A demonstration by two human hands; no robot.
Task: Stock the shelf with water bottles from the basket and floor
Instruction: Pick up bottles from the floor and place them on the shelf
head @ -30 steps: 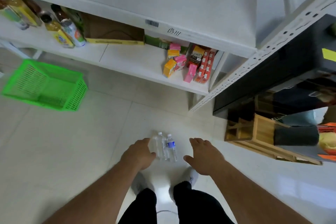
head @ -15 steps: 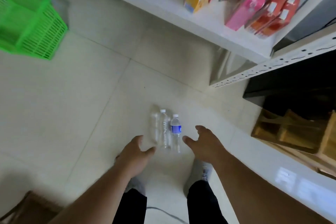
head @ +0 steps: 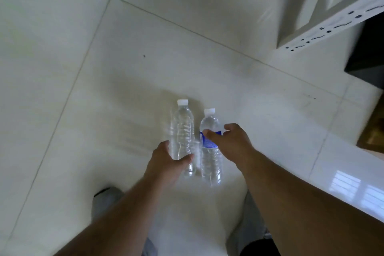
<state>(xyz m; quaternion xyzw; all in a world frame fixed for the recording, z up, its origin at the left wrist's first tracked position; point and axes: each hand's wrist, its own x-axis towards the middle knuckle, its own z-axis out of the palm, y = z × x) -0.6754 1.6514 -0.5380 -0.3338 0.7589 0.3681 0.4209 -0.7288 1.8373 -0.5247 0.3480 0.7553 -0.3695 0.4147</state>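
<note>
Two bottles on floor | left hand [head: 166, 160] cupping clear bottle [head: 182, 131] | right hand [head: 230, 143] cupping labelled bottle [head: 210, 158]

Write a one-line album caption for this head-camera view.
Both hands close around two upright water bottles on the tiled floor: left hand on the unlabelled bottle, right hand on the blue-labelled one.

Two clear white-capped bottles, plain bottle [head: 182, 131] beside blue-labelled bottle [head: 209, 151], stand on floor [head: 83, 89].

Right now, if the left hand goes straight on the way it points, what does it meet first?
The left hand would meet the clear bottle first; its thumb and fingers already sit on either side of it. Whether they touch it yet is unclear.
</note>
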